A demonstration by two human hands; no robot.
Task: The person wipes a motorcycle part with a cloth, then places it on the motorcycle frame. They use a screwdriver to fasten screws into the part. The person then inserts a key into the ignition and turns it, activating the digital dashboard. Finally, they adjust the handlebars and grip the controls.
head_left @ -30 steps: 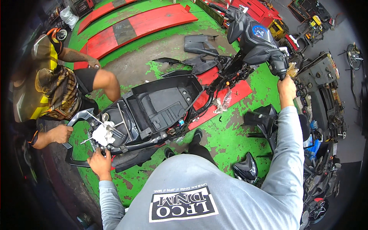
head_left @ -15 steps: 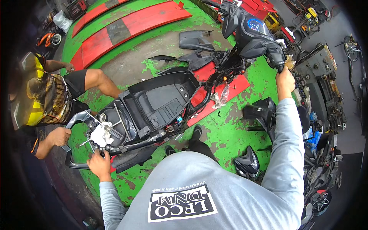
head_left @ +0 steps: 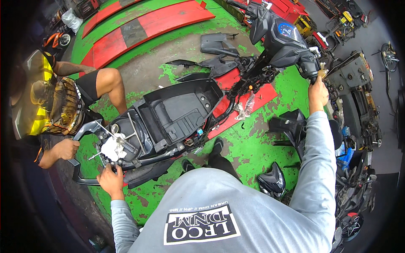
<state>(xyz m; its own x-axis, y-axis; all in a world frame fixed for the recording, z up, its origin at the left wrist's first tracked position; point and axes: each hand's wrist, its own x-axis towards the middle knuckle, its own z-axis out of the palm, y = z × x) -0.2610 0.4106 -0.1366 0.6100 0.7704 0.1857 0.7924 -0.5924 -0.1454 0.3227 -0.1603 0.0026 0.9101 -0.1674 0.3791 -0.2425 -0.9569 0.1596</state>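
A partly stripped dark scooter [head_left: 179, 122] stands across the view, its body panels off and its black storage tub [head_left: 175, 111] bare. My right hand [head_left: 318, 95] is closed round the right handlebar grip [head_left: 313, 79]. At the tail, my left hand [head_left: 111, 182] is closed on the edge of the rear frame [head_left: 120, 164], its fingertips partly hidden. Just beyond that hand lie a crumpled white cloth [head_left: 113, 148] and a metal T-handle tool [head_left: 137, 134]. A co-worker's hand [head_left: 66, 149] grips the dark grab rail [head_left: 77, 172] at the left.
The co-worker [head_left: 46, 97] sits close to the tail. Removed black panels [head_left: 217, 45] lie beyond the scooter, and more fairings [head_left: 289, 126] lie to my right. A red ramp [head_left: 156, 29] crosses the green floor. Parts and tools crowd the bench [head_left: 352, 80] at the right.
The scene has shifted slightly to the right in the view. The co-worker's far forearm has moved toward the raised knee, and the dash display has changed. Both my hands keep their holds.
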